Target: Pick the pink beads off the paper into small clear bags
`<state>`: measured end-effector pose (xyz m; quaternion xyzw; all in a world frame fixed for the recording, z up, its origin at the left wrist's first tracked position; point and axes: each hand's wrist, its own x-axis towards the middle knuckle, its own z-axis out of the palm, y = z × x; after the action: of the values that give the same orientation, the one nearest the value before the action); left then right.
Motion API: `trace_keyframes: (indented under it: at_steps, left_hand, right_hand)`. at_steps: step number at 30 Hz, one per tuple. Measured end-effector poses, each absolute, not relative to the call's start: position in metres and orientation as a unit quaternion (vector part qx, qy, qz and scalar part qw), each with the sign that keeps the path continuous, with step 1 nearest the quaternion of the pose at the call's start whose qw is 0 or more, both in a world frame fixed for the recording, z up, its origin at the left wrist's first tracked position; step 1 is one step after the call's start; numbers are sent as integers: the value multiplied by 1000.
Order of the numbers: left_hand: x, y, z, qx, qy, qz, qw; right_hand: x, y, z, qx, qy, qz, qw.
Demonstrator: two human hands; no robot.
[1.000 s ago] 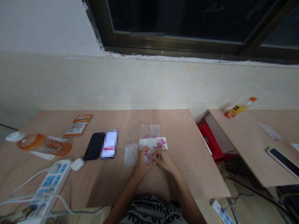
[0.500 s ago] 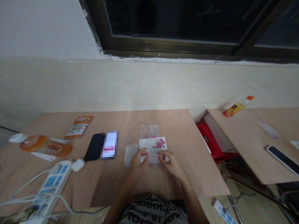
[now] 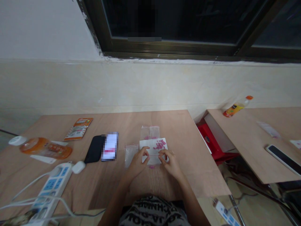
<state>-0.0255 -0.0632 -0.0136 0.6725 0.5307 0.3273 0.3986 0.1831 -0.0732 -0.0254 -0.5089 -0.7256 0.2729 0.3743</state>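
Observation:
Pink beads (image 3: 161, 144) lie in a loose cluster on a sheet of white paper (image 3: 146, 143). Over the paper's near part, a thin pale thread (image 3: 154, 155) runs between my two hands. My left hand (image 3: 138, 160) pinches its left end between thumb and forefinger; my right hand (image 3: 171, 162) pinches the right end. Whether a bead sits on the thread is too small to tell. A clear plastic bag (image 3: 150, 131) with more pink beads shows behind the paper. Another clear bag (image 3: 130, 153) lies just left of my left hand. A few pink beads (image 3: 151, 167) rest below the paper's near edge.
To the left are a lit phone (image 3: 110, 146), a black phone-like object (image 3: 94, 149), an orange packet (image 3: 78, 128), an orange drink bottle (image 3: 47, 147) on its side, and a power strip (image 3: 53, 185) with cables. A second table (image 3: 246, 135) stands right, beyond a gap holding a red object (image 3: 211, 144).
My hands have drawn slightly apart, with the thread still between them. The view has shifted slightly; the objects on the table stay in place.

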Motion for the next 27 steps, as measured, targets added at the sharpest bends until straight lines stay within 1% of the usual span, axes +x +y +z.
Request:
trace_keyframes:
  at_steps: [6,13,20,27]
  left_hand:
    - [-23,-60,-11,664,528,319,422]
    - [-19,-65,-11,673,526,347,387]
    - [-18,-66,-10,689,496,316,424]
    - [-11,-65,-7,706,503,306,392]
  right_hand:
    - [180,-72,-29,-485,-735,281,381]
    - [178,-70,-31,-494,-731,283,377]
    - [174,-71,-30,-477,-730,306,383]
    - [170,-74,-38,-492,-717,291,400]
